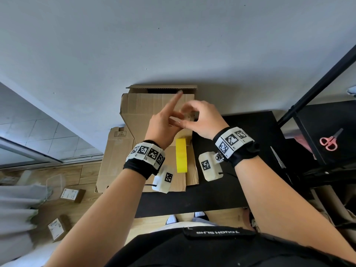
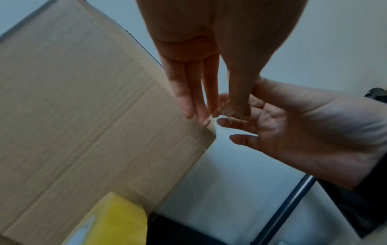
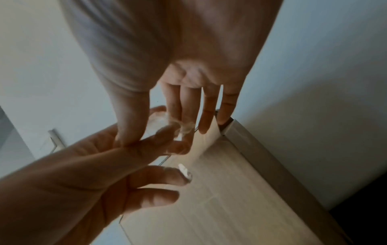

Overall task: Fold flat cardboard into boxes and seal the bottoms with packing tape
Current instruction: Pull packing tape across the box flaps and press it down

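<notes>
A brown cardboard box (image 1: 146, 106) lies on its side against the wall, one flat panel facing me (image 2: 83, 116). Just above its near corner my two hands meet around a crumpled scrap of clear tape (image 2: 225, 111). My left hand (image 1: 165, 122) pinches the scrap between thumb and fingers, with the index finger sticking straight out. My right hand (image 1: 200, 116) curls in from the right and pinches the same scrap (image 3: 181, 128). A yellow tape roll (image 1: 181, 155) stands on the cardboard below my hands. A clear strip of tape appears to run from it along the box edge.
Flat cardboard sheets (image 1: 115, 157) lie under the roll, partly over the black table (image 1: 231, 180). Red scissors (image 1: 330, 140) rest on a black shelf at the right, and a slim metal tool (image 1: 278, 157) lies on the table. A black pole (image 1: 317, 83) slants at right. Small parcels (image 1: 72, 195) lie on the floor.
</notes>
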Demonstrator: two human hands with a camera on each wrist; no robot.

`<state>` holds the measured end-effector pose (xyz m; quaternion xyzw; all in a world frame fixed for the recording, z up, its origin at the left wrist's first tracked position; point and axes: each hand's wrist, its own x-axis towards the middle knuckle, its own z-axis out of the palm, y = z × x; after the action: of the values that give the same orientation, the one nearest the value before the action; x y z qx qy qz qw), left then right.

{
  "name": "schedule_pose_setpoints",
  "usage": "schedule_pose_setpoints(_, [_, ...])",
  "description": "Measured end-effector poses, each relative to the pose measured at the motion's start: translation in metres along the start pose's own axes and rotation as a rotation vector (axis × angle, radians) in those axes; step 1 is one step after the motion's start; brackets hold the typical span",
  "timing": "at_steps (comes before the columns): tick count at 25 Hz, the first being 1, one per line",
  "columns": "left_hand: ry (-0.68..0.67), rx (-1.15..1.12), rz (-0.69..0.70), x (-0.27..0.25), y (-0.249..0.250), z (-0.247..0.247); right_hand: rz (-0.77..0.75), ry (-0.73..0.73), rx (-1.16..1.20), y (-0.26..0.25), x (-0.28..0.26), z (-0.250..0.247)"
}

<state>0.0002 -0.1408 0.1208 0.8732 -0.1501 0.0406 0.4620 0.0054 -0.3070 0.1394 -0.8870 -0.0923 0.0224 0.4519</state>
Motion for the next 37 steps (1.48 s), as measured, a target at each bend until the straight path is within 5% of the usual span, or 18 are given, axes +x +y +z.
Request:
schedule_pose_setpoints(5, [0.122, 0.136, 0.049, -0.001, -0.001, 0.004, -0.038, -0.080, 0.138, -0.003, -0.002, -0.002])
schedule_pose_setpoints(9, [0.236, 0.092, 0.022, 0.003, 0.000, 0.016, 0.026, 0.061, 0.127, 0.001, -0.004, 0.004])
schedule_pose_setpoints(13, [0.157, -0.102, -0.093, 0.009, 0.012, 0.026, -0.035, 0.303, 0.176, 0.003, -0.005, 0.003])
schedule_pose_setpoints(19, [-0.013, 0.049, 0.032, 0.011, 0.019, 0.035, 0.058, 0.228, 0.203, 0.017, -0.009, -0.014])
schedule_pose_setpoints(24, [0.027, 0.014, -0.052, 0.012, 0.030, 0.054, 0.345, 0.402, 0.711, 0.066, -0.020, -0.028])
schedule_pose_setpoints(28, [-0.010, -0.061, -0.021, 0.017, 0.057, 0.071, 0.740, 0.666, 0.245, 0.153, -0.054, -0.044])
schedule_pose_setpoints(32, [-0.104, -0.173, -0.031, 0.028, 0.076, 0.103, 1.121, 0.543, -0.246, 0.229, -0.119, -0.045])
schedule_pose_setpoints(37, [-0.154, -0.232, -0.059, 0.031, 0.084, 0.154, 1.255, 0.417, -0.454, 0.266, -0.163, -0.044])
